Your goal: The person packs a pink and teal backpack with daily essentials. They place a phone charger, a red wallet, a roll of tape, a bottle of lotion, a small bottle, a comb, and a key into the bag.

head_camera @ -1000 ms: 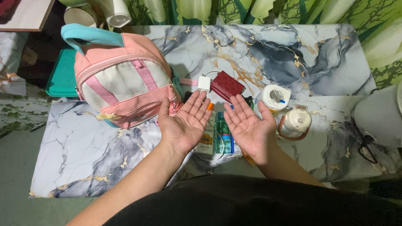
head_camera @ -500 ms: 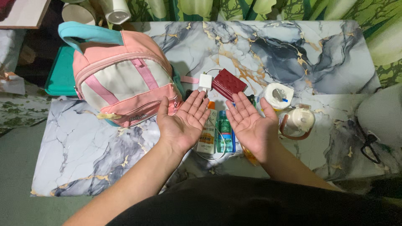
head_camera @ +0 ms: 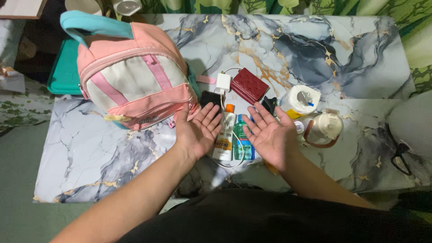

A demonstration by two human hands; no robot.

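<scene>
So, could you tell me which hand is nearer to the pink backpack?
Left. The left hand lies palm-up beside the pink backpack, at its lower corner; the right hand is farther off, beyond the bottles.

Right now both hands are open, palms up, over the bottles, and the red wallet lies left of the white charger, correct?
Not quite. In the head view the wallet lies right of the charger. Both hands, left and right, are open, palms up, over the bottles.

left hand (head_camera: pixel 196 133) palm up, right hand (head_camera: pixel 270 136) palm up, fingers spread, both empty
</scene>
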